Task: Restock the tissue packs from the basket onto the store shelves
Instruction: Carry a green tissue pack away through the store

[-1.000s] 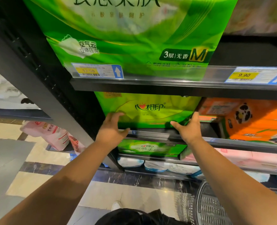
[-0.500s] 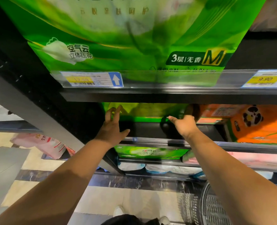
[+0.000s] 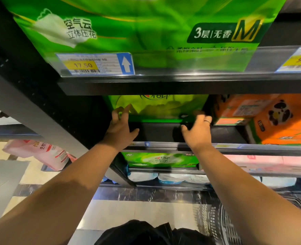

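Now glossy green tissue pack [image 3: 156, 108]: left hand [image 3: 119, 128] touches open-fingered; right hand's [image 3: 197, 133] grip unclear.

You've pushed the green tissue pack [image 3: 156, 108] back since a second ago: then it stood at the front lip of the shelf [image 3: 156, 132], now it sits deep inside with a strip of bare black board ahead of it. Your left hand [image 3: 119, 129] and right hand [image 3: 197, 132] have gone in after it, the left with fingers spread on its lower left corner, the right at its lower right corner, fingers too blurred to read. Your head has come closer, so the upper shelf edge [image 3: 163, 87] now cuts across the pack's logo
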A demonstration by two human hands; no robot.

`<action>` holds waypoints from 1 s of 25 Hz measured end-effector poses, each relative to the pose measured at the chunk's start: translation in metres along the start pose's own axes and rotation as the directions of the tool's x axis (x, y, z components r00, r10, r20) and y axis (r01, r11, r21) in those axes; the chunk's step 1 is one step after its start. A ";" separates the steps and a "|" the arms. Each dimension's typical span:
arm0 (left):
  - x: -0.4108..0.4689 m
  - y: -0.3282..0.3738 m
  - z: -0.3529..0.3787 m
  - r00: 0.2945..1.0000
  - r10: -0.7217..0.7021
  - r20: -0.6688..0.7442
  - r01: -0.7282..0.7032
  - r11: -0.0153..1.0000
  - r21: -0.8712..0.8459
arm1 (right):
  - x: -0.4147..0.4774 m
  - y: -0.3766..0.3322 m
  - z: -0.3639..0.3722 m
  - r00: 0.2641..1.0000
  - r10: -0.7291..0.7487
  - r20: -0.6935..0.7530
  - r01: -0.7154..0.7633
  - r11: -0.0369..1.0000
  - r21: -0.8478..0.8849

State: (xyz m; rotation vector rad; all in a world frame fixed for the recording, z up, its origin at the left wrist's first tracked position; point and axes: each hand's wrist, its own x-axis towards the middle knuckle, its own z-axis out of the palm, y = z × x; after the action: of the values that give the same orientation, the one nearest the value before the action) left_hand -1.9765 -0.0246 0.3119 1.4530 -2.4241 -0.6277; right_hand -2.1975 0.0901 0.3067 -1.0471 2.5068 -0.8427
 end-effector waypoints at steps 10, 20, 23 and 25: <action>0.025 -0.013 0.019 0.986 0.116 -0.122 -0.108 0.992 0.069 | 0.016 -0.008 0.021 0.976 -0.151 0.155 0.197 0.919 -0.342; 0.048 -0.018 0.025 0.994 0.099 0.035 -0.103 0.986 0.128 | 0.053 0.000 0.045 0.959 -0.195 0.203 0.258 0.897 -0.359; 0.055 -0.022 0.025 0.993 0.108 0.042 -0.113 0.984 0.136 | 0.061 0.001 0.053 0.964 -0.224 0.145 0.258 0.918 -0.301; 0.059 -0.023 0.026 0.994 0.098 0.051 -0.104 0.985 0.135 | 0.066 0.000 0.055 0.963 -0.227 0.148 0.264 0.913 -0.312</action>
State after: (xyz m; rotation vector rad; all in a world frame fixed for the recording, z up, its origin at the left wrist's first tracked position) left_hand -1.9975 -0.0801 0.2778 1.3681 -2.6028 -0.4845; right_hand -2.2176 0.0202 0.2605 -1.4995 2.5094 -0.4144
